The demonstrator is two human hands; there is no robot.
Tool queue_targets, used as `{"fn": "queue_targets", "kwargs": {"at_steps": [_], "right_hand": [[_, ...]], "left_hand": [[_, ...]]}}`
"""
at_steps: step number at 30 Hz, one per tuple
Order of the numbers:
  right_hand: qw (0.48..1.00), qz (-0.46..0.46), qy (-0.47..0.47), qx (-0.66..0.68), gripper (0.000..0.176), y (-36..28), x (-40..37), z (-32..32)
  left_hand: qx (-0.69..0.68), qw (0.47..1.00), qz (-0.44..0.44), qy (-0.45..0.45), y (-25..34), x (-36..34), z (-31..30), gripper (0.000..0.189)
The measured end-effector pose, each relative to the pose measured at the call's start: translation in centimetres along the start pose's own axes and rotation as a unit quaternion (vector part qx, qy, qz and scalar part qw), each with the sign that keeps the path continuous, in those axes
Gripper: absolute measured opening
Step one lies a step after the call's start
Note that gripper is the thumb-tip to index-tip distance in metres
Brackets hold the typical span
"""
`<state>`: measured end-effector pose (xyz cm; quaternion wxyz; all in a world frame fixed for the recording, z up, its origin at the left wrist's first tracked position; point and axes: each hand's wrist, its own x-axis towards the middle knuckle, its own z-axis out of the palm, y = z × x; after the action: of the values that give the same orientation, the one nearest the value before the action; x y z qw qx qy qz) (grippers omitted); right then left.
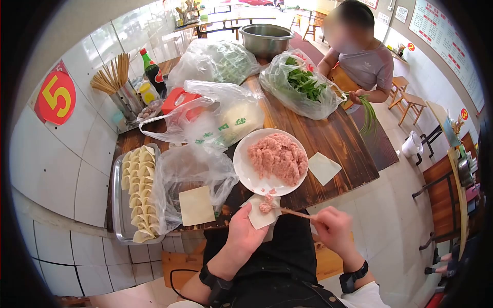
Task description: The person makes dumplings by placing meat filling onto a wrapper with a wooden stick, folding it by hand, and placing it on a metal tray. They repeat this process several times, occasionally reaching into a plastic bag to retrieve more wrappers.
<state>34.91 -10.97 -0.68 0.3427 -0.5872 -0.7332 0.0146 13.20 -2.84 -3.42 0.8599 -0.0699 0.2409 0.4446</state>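
Note:
My left hand (241, 233) holds a pale square dough wrapper (261, 219) at the table's near edge. A dab of pink minced meat (266, 205) lies on it. In my right hand (333, 226) is a thin stick (295, 212), its tip at the dab. Just beyond is a white plate (240, 167) with a mound of minced meat (277, 156). To its right lies a single wrapper (324, 168). More square wrappers (196, 206) lie by a clear plastic bag (197, 167). Folded dumplings (138, 190) fill part of a metal tray (118, 210) at left.
Farther back are bags of greens (305, 82), a bulging white bag (239, 118), a metal pot (267, 38), a sauce bottle (150, 69) and a holder of chopsticks (126, 100). Across the table a person (364, 66) holds green stalks (368, 115). A tiled wall borders the left.

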Motion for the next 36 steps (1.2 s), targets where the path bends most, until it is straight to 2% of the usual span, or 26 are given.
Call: {"fn": "queue_targets", "kwargs": {"at_steps": [2,3,6,12,15,19,20,22,26,28,29,30,31,32,33,35,36], "right_hand": [[0.989,0.119,0.024,0.085,0.005,-0.1,0.8,-0.6],[0.989,0.122,0.025,0.083,0.005,-0.2,1.5,-0.7],[0.998,0.061,-0.002,-0.005,0.004,-0.9,4.0,-0.5],[0.997,-0.006,-0.082,-0.015,0.005,-1.8,4.9,-1.6],[0.996,-0.024,-0.052,-0.066,0.006,-2.9,2.9,-0.9],[0.999,0.006,0.011,-0.038,0.012,-1.8,0.9,-0.2],[0.999,0.006,0.010,-0.037,0.012,-1.7,0.8,-0.3],[0.997,0.063,0.022,0.050,0.015,-1.5,0.7,-0.5],[0.995,0.063,0.004,0.073,0.012,-1.6,1.0,-0.4],[0.960,0.174,-0.051,0.216,0.012,-0.9,0.5,0.8],[0.959,0.174,-0.051,0.216,0.012,-0.6,0.5,1.6],[0.900,0.235,-0.035,0.365,0.012,-0.4,0.8,2.8],[0.815,0.289,-0.018,0.502,0.014,-0.6,1.0,3.6],[0.782,0.312,-0.027,0.538,0.017,-1.2,1.4,4.1],[0.778,0.302,-0.008,0.551,0.018,-1.9,1.6,5.3],[0.690,0.354,-0.017,0.631,0.020,-2.6,1.9,6.1],[0.664,0.375,-0.002,0.647,0.016,-3.2,2.2,5.9]], "left_hand": [[0.009,1.000,0.004,0.004,-0.1,0.1,0.1,0.045],[0.016,1.000,0.011,0.000,-0.2,0.3,-0.1,0.045],[0.037,0.999,0.022,-0.002,-0.6,0.1,0.2,0.045],[0.042,0.999,0.025,0.003,-0.4,0.0,0.5,0.045],[0.034,0.999,0.016,0.011,-0.3,0.2,0.1,0.046],[0.018,1.000,0.011,0.018,0.0,-0.2,0.2,0.044],[0.017,1.000,0.012,0.019,0.0,-0.4,0.2,0.044],[0.036,0.999,0.007,0.008,0.3,-0.9,0.2,0.045],[0.019,1.000,-0.004,-0.009,0.4,-1.9,-0.1,0.046],[0.016,0.998,-0.004,-0.063,0.5,-2.7,-0.2,0.046],[0.017,0.998,-0.004,-0.063,0.5,-3.0,0.0,0.046],[0.001,0.996,-0.004,-0.092,0.6,-3.2,0.2,0.046],[-0.015,0.992,-0.007,-0.122,0.5,-3.3,0.4,0.046],[-0.013,0.992,-0.010,-0.124,0.2,-3.2,0.5,0.046],[-0.013,0.991,-0.009,-0.136,-0.2,-3.1,0.6,0.047],[-0.012,0.989,-0.011,-0.148,-0.9,-2.8,0.7,0.048],[0.049,0.990,0.014,-0.132,-1.1,-2.6,0.8,0.047]]}}
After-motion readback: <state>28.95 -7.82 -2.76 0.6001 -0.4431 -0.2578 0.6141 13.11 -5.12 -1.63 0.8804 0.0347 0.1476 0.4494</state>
